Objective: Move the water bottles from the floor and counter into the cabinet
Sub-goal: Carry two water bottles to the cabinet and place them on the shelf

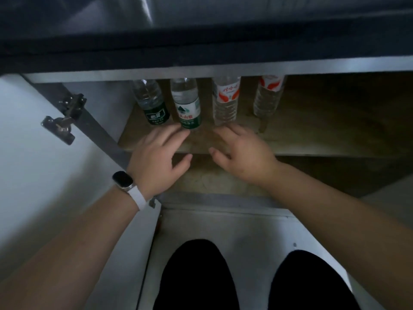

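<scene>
knees point(196, 278) face the cabinet shelf point(312, 139); left hand point(158, 157) and right hand point(242, 153) spread, empty, at its front edge. four water bottles point(187, 108) stand upright just behind; a brush could topple them.

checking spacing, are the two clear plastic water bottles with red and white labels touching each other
Apart. The head view shows bare wooden shelf between the left red-labelled bottle and the right red-labelled bottle.
</scene>
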The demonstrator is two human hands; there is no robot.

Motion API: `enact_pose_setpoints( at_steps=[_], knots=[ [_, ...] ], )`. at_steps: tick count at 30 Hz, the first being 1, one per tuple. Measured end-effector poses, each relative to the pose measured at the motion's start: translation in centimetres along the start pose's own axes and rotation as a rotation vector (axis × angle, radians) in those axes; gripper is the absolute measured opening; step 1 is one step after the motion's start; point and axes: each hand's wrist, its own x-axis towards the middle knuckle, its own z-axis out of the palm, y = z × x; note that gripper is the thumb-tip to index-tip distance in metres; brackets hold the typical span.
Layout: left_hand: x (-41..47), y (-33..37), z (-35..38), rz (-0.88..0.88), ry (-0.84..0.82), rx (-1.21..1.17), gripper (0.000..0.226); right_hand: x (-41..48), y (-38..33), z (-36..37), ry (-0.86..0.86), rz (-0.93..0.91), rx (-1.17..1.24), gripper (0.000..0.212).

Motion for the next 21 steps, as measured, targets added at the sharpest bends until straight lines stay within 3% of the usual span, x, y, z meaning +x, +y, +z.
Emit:
enact_pose_setpoints(
  at_steps=[10, 16, 21],
  knots=[
    [-0.2, 9.3, -13.6, 0.042, -0.219, -0.015, 0.05, -7.6, -3.2, -15.8, -0.265, 0.041, -0.158, 0.06],
    [1.6, 15.0, -23.8, 0.046, -0.289, -0.07, 0.05, -11.2, -6.8, -27.5, -0.302, 0.083, -0.176, 0.052],
    [3.5, 19.9, -31.1, 0.152, -0.286, -0.086, 0.049, -15.3, -9.7, -36.3, -0.272, 0.136, -0.209, 0.051]
  ],
)
